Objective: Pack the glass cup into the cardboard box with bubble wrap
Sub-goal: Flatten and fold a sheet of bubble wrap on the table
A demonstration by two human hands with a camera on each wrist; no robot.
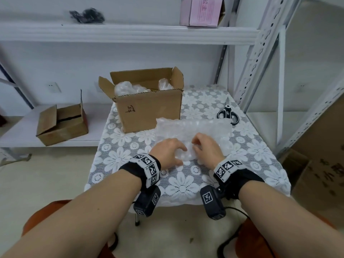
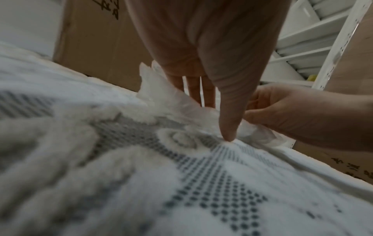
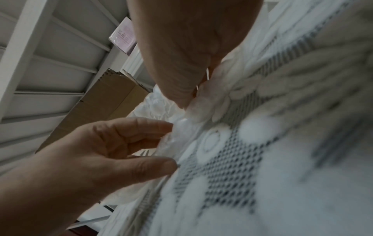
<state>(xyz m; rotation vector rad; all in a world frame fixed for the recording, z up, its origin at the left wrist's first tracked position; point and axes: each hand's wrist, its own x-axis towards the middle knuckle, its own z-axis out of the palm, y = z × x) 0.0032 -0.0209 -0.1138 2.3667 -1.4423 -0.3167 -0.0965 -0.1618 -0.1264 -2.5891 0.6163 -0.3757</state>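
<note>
Head view. Centre frame: counter [image 1: 260, 155] w/ lace floral cloth. Box [image 1: 149, 108], flaps open, stands at upper centre of the counter; clear wrap shows inside it. Wrap [image 1: 204, 127], a flat sheet, lies just below-right of the box, near edge reaching both hands. Left hand [image 1: 167, 151], lower centre, fingers curled over the sheet's near-left edge. Right hand [image 1: 206, 146], just right of it, fingers bent down onto the sheet. Scissors [image 1: 228, 114], black handles, at right of the counter, touching the sheet's far-right corner. Small box [image 1: 61, 123] on low shelf, left of frame; pink box [image 1: 201, 11] on top shelf, upper right. Cup not discernible in any view; cannot tell whether it sits under the wrap.

Left wrist view. Left hand [image 2: 201, 47] fills upper centre; thumb tip presses down at the cloth beside the wrap [image 2: 165, 95], other fingers extended behind the sheet's raised edge. Right hand [image 2: 302, 116], right of frame, fingers curled, pinching crumpled wrap. Box [image 2: 96, 47] at upper left.

Right wrist view. Right hand [image 3: 191, 47], top centre, thumb and fingers closed on the wrap [image 3: 161, 103] edge. Left hand [image 3: 90, 151], lower left, fingers curled w/ tips on the wrap. Box [image 3: 105, 102] behind, left of centre. Blurred cloth fills right half.
</note>
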